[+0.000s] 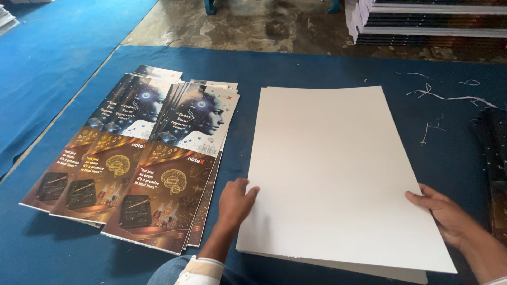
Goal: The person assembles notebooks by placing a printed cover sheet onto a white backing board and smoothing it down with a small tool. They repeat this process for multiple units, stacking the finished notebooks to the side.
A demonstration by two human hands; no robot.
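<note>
From the head camera, a stack of large white sheets (332, 174) lies on a blue-covered surface (296, 66). The left hand (235, 200) rests flat, fingers spread, on the stack's left edge. The right hand (442, 211) grips the right edge, thumb on top. Just left of the stack lie fanned piles of printed covers (132, 158). Paper scraps (449, 97) sit far right.

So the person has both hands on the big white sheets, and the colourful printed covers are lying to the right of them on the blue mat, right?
Not quite. The colourful printed covers lie to the left of the big white sheets, not the right, as the head view shows. The rest holds: the left hand and right hand both rest on the white sheets' edges, on the blue mat.
</note>
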